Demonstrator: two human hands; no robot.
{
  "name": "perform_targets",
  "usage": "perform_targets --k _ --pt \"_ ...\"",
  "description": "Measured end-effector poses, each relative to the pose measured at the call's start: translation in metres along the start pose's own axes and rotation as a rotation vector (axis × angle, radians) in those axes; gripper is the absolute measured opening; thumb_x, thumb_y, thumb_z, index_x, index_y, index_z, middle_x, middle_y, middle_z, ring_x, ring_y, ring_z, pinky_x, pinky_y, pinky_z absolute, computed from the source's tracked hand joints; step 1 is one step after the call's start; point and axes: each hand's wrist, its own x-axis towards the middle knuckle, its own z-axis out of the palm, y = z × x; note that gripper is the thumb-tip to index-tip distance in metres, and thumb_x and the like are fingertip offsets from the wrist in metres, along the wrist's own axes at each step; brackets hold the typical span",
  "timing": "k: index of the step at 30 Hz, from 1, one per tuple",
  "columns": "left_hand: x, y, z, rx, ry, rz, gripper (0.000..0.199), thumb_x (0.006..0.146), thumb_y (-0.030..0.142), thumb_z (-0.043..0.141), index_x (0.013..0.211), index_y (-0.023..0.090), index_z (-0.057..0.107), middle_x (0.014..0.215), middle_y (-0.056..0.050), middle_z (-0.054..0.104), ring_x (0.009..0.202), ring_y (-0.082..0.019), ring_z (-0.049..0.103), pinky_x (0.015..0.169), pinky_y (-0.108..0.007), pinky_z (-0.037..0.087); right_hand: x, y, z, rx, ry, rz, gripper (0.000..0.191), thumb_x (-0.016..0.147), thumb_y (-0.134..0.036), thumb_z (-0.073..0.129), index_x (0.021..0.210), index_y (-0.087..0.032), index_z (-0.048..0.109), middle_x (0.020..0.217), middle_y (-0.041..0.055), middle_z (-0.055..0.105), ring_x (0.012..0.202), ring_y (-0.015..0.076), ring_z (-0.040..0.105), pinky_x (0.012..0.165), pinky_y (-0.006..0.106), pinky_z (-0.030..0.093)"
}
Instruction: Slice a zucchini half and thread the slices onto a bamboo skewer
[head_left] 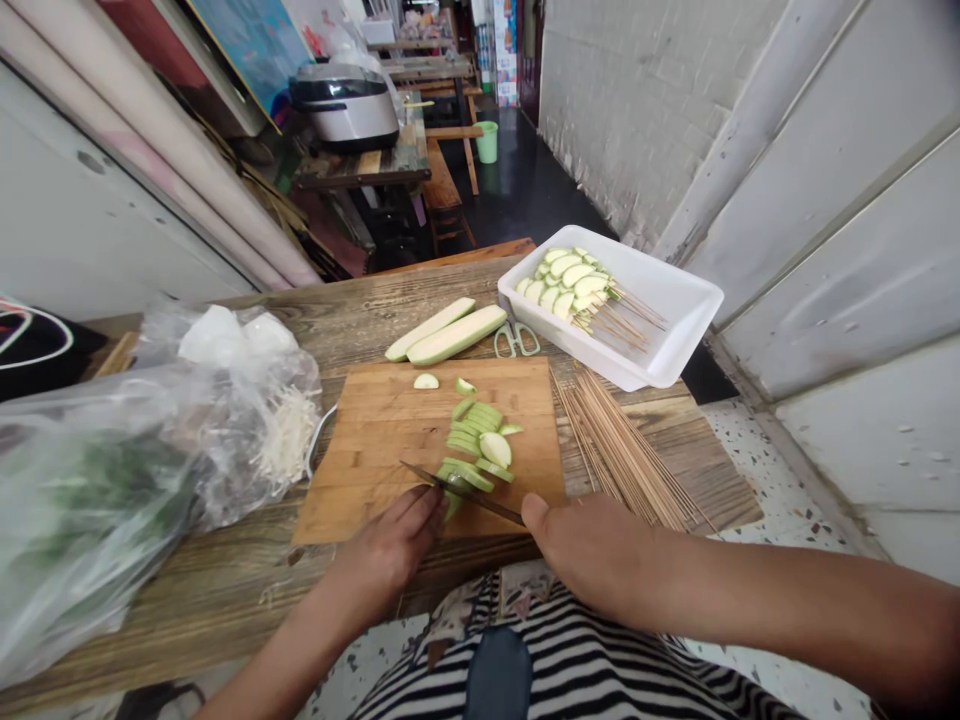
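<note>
Gripping a knife (pixel 486 502), right fingers (pixel 535 512) curl, left fingers (pixel 418 508) bunched against slices (pixel 471 472), board (pixel 375 430) and table (pixel 337 312) below, dark floor (pixel 525 175) beyond.

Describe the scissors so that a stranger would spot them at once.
Start with the wooden cutting board on the table and go just beyond its far edge, right of the middle. There, between the long pale squash halves and the white tray, lie the scissors. Their two pale, open handle loops set them apart from the solid squash and the deep tray.
</note>
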Motion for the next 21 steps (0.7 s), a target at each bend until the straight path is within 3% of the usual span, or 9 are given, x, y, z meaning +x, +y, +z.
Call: perform_targets --k 5,10,15,21 --pt "-0.003 0.001 0.003 -0.001 -0.007 -0.027 0.042 0.087 0.012 0.036 0.127 0.018 0.048 0.114 -0.01 0.06 0.109 -0.021 0.052 0.087 -0.032 0.049 -0.002 -0.002 0.006 -0.018 0.066 0.009 0.019 0.08 -0.006 0.051 0.098 -0.011 0.052 0.067 0.0095 0.069 0.066 0.0231 0.069 0.052 0.023 0.044" --pt "-0.005 0.003 0.005 0.063 0.079 0.01 0.037 0.087 0.011 0.037 0.119 0.015 0.053 0.107 -0.012 0.062 0.102 -0.022 0.054 0.081 -0.032 0.051 -0.012 -0.009 0.007 -0.072 0.13 0.018 0.014 0.082 -0.008 0.049 0.095 -0.013 0.052 0.064 0.009 0.067 0.063 0.0226 0.069 0.05 0.024 0.044" --pt "-0.003 0.004 0.006 0.09 0.143 0.03 0.032 0.087 0.01 0.034 0.108 0.011 0.058 0.102 -0.012 0.063 0.097 -0.021 0.055 0.077 -0.03 0.053 -0.011 -0.009 0.004 -0.04 0.091 -0.001 0.021 0.078 -0.008 0.053 0.099 -0.011 0.053 0.066 0.0094 0.068 0.064 0.0235 0.069 0.053 0.025 0.046" --pt "-0.004 0.004 0.008 0.026 0.124 0.003 0.03 0.089 0.013 0.036 0.108 0.012 0.059 0.103 -0.012 0.062 0.1 -0.021 0.054 0.08 -0.03 0.052 -0.001 -0.007 0.005 0.033 0.017 0.017 0.026 0.077 -0.001 0.05 0.101 -0.01 0.054 0.072 0.0109 0.07 0.066 0.0236 0.069 0.057 0.027 0.047"
